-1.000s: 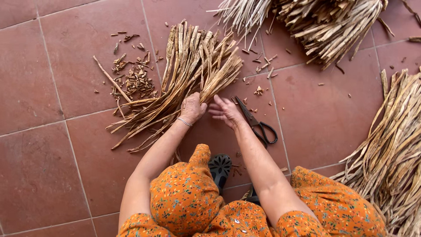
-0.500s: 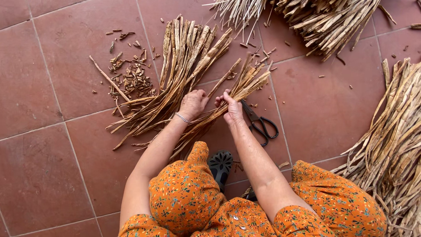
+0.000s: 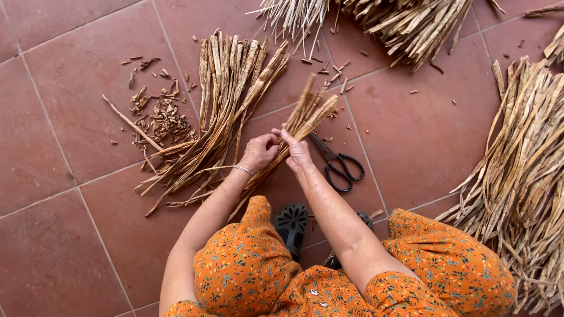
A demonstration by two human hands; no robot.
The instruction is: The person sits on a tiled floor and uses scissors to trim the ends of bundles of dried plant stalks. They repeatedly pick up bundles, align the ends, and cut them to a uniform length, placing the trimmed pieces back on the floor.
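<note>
On the tiled floor (image 3: pixel 429 141), left hand (image 3: pixel 258 151) and right hand (image 3: pixel 298 152) together grip a dried strip bundle (image 3: pixel 308 114).

Even, diffuse daylight from above; soft, faint shadows beneath the arms on the floor (image 3: pixel 70 176); sharp focus throughout, no glare.

Terracotta-red floor tiles (image 3: pixel 70 235) with pale grout lines. Straw-tan dried strips (image 3: pixel 235 94) lie fanned above the orange garment (image 3: pixel 247 276), which bears a small floral print of green and white. Right of the strips: black-handled scissors (image 3: pixel 338 164). Below them, a black patterned sandal (image 3: pixel 292 223).
</note>
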